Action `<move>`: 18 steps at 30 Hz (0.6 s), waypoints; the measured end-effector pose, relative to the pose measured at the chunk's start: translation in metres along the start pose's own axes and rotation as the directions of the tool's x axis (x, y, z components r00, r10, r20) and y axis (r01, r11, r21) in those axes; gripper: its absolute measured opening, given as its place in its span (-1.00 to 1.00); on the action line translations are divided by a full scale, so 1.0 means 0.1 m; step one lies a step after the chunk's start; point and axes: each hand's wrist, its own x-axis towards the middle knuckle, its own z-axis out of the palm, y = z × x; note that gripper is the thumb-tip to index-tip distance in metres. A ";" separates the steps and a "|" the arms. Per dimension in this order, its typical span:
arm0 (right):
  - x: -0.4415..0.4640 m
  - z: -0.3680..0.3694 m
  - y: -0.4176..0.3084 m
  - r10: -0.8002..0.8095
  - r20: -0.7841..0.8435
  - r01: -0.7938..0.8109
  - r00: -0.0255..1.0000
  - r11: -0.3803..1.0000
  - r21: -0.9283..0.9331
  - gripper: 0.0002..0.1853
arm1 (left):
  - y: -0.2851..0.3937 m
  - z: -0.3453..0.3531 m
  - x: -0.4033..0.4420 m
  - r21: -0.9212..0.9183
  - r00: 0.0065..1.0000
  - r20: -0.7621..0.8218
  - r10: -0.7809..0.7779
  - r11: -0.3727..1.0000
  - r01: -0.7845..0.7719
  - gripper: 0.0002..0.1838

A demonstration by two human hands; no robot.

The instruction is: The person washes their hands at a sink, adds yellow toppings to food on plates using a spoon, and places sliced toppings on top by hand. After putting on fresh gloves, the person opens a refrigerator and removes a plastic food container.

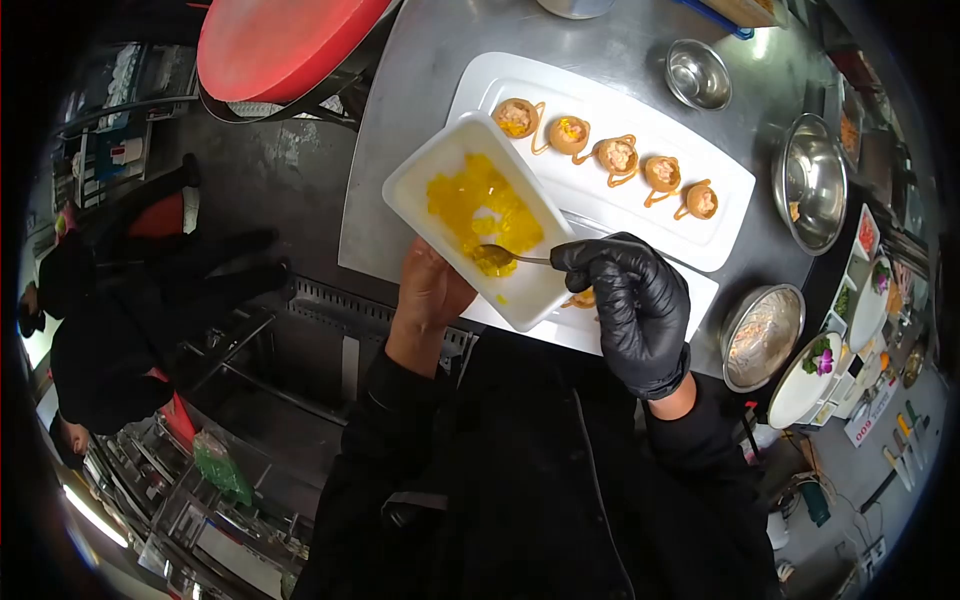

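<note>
My bare left hand (430, 282) grips a white rectangular container (412, 188) from below, tilted above the table. Diced yellow pieces (470, 198) lie inside it. In my right hand (637, 310), covered by a black glove, is a metal spoon (533, 261), its bowl down among the yellow pieces. Behind the container, a long white platter (695, 238) bears a row of several small brown round shells (618, 156) with pale pink filling and brown sauce lines. Yellow bits top the leftmost two. A second white platter (698, 292) is mostly hidden under my hands and the container.
Metal bowls (698, 75) stand right of the platters, one holding a shredded mix (763, 338). White plates with purple flowers (818, 360) are farther right. A red round pan-like thing (285, 45) is at upper left. Another person in black (120, 320) stands at left.
</note>
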 end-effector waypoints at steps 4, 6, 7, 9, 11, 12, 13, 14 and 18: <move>-0.09 0.00 -0.01 0.215 -0.108 -0.174 0.971 0.938 0.299 -0.87 | -0.04 0.03 0.01 0.019 1.000 0.005 0.013 1.000 -0.013 -0.04; -0.09 -0.03 -0.04 0.341 -0.133 -0.261 0.931 0.872 0.413 -0.84 | -0.07 0.02 0.02 0.002 1.000 0.009 0.023 1.000 -0.024 -0.06; -0.10 -0.04 -0.02 0.341 -0.138 -0.259 0.930 0.873 0.413 -0.84 | -0.09 0.01 0.02 -0.020 0.999 0.014 0.031 0.999 -0.031 -0.08; -0.11 -0.07 0.05 0.409 -0.204 -0.273 0.890 0.833 0.481 -0.79 | -0.11 0.04 0.05 -0.045 0.999 0.025 0.038 0.998 -0.037 -0.10; -0.10 -0.14 0.12 0.441 -0.243 -0.273 0.864 0.817 0.508 -0.76 | -0.12 0.10 0.08 -0.058 1.000 -0.027 0.014 0.998 -0.016 -0.16; -0.10 -0.19 0.15 0.432 -0.294 -0.231 0.853 0.816 0.529 -0.75 | -0.13 0.13 0.11 -0.067 0.999 -0.033 0.003 0.998 -0.005 -0.18; -0.11 -0.26 0.19 0.423 -0.343 -0.188 0.839 0.816 0.546 -0.75 | -0.14 0.16 0.13 -0.075 0.999 -0.039 -0.009 0.997 0.006 -0.19; -0.11 -0.33 0.23 0.415 -0.389 -0.145 0.822 0.815 0.561 -0.74 | -0.12 0.18 0.14 -0.101 0.999 -0.051 -0.005 0.995 0.000 -0.23; -0.10 -0.67 0.58 0.268 -0.567 0.013 0.779 0.897 0.442 -0.75 | -0.09 0.17 0.18 -0.168 0.995 -0.096 -0.017 0.986 0.001 -0.29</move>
